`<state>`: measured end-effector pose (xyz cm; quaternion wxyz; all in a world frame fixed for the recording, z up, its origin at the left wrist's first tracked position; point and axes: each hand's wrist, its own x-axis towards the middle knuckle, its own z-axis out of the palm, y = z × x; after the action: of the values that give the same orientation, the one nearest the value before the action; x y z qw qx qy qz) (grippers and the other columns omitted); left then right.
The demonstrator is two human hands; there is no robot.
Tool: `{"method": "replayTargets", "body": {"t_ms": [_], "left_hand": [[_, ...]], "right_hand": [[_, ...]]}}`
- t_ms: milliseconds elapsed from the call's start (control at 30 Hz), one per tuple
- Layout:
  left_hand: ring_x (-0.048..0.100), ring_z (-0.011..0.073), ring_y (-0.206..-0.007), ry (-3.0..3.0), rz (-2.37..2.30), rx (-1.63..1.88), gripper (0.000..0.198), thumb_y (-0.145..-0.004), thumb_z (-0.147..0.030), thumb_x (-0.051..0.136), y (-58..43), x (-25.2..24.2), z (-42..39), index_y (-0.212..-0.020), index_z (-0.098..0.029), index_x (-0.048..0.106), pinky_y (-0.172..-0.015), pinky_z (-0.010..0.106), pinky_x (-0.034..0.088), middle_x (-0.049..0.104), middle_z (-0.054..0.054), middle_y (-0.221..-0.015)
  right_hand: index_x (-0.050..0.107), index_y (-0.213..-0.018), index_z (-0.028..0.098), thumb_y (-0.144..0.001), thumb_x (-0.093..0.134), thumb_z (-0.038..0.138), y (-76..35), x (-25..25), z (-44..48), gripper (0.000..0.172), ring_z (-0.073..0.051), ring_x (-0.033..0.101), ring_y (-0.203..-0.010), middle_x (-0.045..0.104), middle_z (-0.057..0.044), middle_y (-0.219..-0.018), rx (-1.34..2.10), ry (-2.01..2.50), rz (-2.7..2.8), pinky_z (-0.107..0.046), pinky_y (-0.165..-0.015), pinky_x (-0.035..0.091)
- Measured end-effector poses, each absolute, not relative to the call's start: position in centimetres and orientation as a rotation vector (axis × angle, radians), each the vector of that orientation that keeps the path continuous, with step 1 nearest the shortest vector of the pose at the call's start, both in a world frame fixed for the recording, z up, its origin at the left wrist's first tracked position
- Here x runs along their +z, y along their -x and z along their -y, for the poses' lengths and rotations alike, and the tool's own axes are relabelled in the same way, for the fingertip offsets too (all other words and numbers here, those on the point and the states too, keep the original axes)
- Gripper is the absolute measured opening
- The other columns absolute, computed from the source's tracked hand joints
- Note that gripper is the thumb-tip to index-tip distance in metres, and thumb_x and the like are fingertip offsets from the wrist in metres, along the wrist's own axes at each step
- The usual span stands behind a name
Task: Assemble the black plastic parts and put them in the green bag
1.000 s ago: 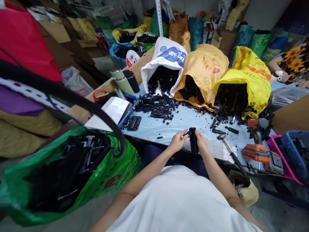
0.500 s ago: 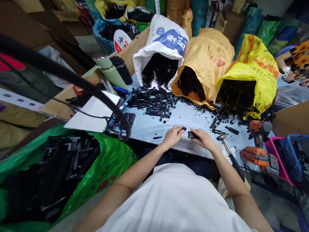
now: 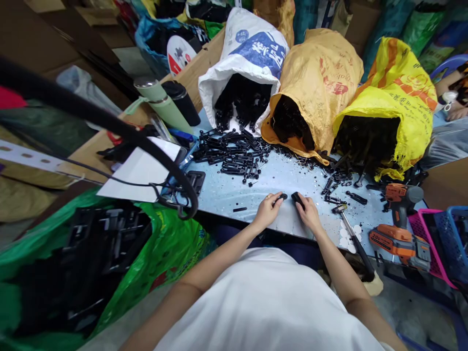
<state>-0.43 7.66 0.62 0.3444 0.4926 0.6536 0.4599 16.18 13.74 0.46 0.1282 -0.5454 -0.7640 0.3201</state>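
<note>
My left hand [image 3: 268, 210] is closed on a small black part with a rounded end [image 3: 282, 197]. In my right hand [image 3: 309, 214] is a black block-like part [image 3: 297, 198], gripped between thumb and fingers. The two parts are close together but apart, just above the front of the blue-white worktop [image 3: 215, 195]. A short black strip [image 3: 240, 209] lies to the left of my left hand. To the right of my right hand rests a hammer [image 3: 353, 234], its head toward the back. What exactly the held parts are is too small to tell.
Black parts [image 3: 237, 156] are heaped before a white sack [image 3: 252, 53], an orange sack [image 3: 321, 83] and a yellow sack [image 3: 405, 97]. A cordless drill [image 3: 397, 224] stands at right. A green bag [image 3: 171, 243] sits lower left; a black cable [image 3: 146, 141] crosses the left side. Another person's hand [image 3: 457, 113] shows far right.
The black part in my right hand has turned from lying crosswise to pointing away from me. My left hand has shifted slightly right and lower with its part. The camera view has shifted a little.
</note>
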Motion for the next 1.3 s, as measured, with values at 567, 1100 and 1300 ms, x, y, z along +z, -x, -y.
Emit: {"method": "replayTargets", "body": {"t_ms": [567, 1100, 1300], "left_hand": [[0.056, 0.0132, -0.073, -1.625, -1.698, 1.291, 0.032, -0.088, -0.03, 0.045, -1.3, 3.1, -7.2, -0.113, -0.018, 0.06, -0.068, 0.024, 0.046, 0.056, 0.003, -0.079], [0.06, 0.0139, -0.073, -1.38, -1.771, 1.447, 0.035, -0.092, -0.029, 0.031, -1.4, 0.7, -8.5, -0.118, -0.017, 0.052, -0.071, 0.029, 0.05, 0.059, 0.008, -0.091], [0.048, 0.028, -0.114, -1.783, -1.916, 0.733, 0.05, -0.078, -0.009, 0.047, -1.0, -1.2, -7.1, -0.126, -0.022, 0.046, -0.098, 0.05, 0.034, 0.051, 0.014, -0.123]], "right_hand": [[0.047, -0.128, 0.024, -0.082, 0.051, 0.045, -17.1, 3.5, -15.0, 0.051, -0.005, 0.047, -0.05, 0.058, -0.001, -0.083, 1.453, 0.859, 2.098, -0.021, -0.049, 0.048], [0.035, -0.136, 0.023, -0.09, 0.033, 0.044, -14.0, 1.7, -13.6, 0.051, -0.01, 0.055, -0.059, 0.062, -0.004, -0.09, 1.121, 1.045, 2.27, -0.027, -0.062, 0.05], [0.053, -0.121, 0.017, -0.087, 0.042, 0.025, -17.3, 3.1, -21.7, 0.037, -0.02, 0.054, -0.092, 0.059, -0.012, -0.108, 0.456, 1.588, 2.534, -0.031, -0.076, 0.045]]}}
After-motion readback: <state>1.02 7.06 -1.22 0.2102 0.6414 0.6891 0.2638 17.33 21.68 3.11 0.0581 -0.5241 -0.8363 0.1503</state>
